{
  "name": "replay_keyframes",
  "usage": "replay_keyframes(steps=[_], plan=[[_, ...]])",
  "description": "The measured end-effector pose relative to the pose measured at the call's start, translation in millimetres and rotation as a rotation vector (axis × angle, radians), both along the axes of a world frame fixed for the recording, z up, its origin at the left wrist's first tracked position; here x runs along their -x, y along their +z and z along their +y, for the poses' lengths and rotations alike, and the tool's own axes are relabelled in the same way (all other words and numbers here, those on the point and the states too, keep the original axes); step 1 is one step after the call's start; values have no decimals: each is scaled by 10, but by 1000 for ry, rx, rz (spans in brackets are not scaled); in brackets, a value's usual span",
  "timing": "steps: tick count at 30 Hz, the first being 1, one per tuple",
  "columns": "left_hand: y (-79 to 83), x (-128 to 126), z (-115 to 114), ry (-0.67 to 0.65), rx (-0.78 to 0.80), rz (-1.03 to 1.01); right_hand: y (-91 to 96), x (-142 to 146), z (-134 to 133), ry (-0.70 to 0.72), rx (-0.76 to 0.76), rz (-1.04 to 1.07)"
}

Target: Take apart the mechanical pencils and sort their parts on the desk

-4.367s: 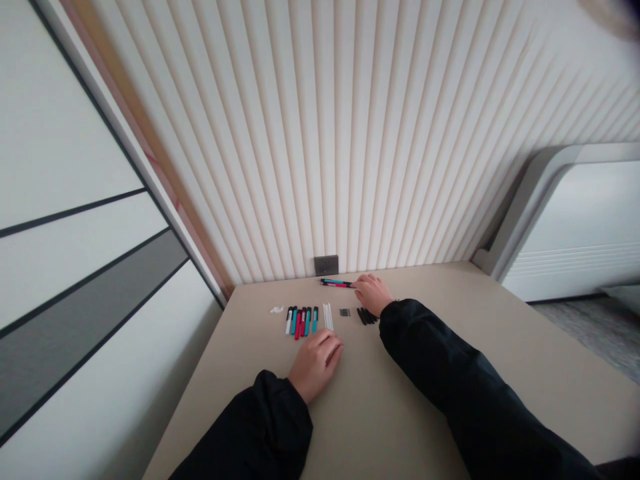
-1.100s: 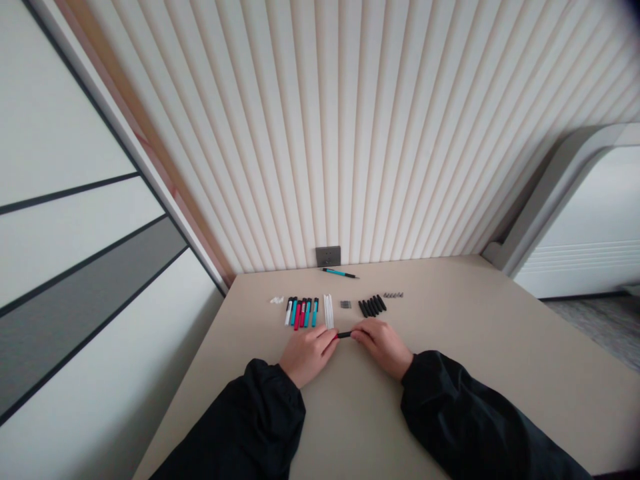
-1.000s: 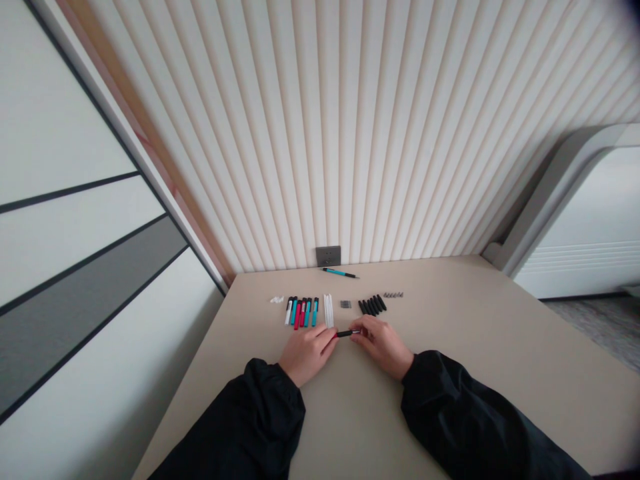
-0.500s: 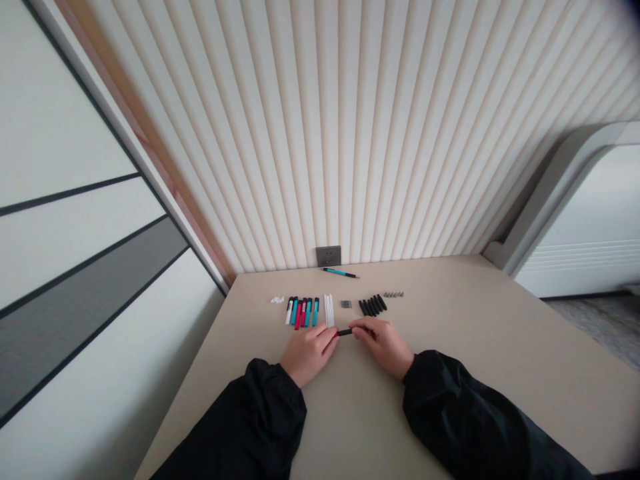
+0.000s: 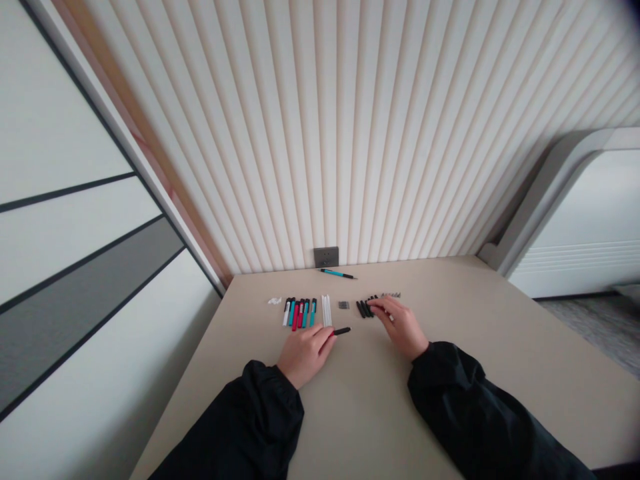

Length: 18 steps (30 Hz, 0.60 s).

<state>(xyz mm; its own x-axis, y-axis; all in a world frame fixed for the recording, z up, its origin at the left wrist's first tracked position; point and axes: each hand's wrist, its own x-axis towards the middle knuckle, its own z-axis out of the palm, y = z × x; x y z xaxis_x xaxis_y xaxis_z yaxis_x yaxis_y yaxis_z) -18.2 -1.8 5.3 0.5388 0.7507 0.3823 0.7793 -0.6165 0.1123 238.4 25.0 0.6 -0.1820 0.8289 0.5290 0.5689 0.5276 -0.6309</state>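
My left hand (image 5: 306, 353) is closed around a pen barrel, with a bit of red showing at the fingertips. The pen's black grip (image 5: 343, 331) sticks out to the right, a pale spot at its end. My right hand (image 5: 400, 325) hovers over the row of black pen grips (image 5: 364, 309) and covers some of them; its fingers are partly bent, with nothing visible between them. Just beyond it lie small metal pen tips (image 5: 391, 295). Left of the grips are small springs (image 5: 344, 305) and white refills (image 5: 327, 310).
Several white, blue and red pen barrels (image 5: 300, 313) with black clips lie in a row, small white pieces (image 5: 275, 301) to their left. One assembled blue pen (image 5: 339, 273) rests at the table's back edge, below a wall socket (image 5: 327, 257). Ribbed panelling (image 5: 320, 133) rises behind.
My right hand has left the black grip end of the pen and moved right to the row of black grips. The left hand keeps hold of the pen in nearly the same place.
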Motion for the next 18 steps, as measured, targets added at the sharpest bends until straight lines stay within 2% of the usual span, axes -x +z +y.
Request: replay_keyframes(steps=[4, 9, 12, 15, 18], plan=[[-2, -6, -1, -3, 7, 4, -104, -507, 227, -193, -14, -94], [0, -16, -5, -5, 12, -1, -349, -1069, 448, -252, 51, -288], [3, -19, -7, -11, 22, 1, -424, -1183, 510, -304, 107, -340], [8, -19, -6, -10, 24, 2, -436, -1162, 543, -364, 158, -372], [11, -14, -2, -9, 15, 4, -429, -1114, 562, -309, 161, -402]])
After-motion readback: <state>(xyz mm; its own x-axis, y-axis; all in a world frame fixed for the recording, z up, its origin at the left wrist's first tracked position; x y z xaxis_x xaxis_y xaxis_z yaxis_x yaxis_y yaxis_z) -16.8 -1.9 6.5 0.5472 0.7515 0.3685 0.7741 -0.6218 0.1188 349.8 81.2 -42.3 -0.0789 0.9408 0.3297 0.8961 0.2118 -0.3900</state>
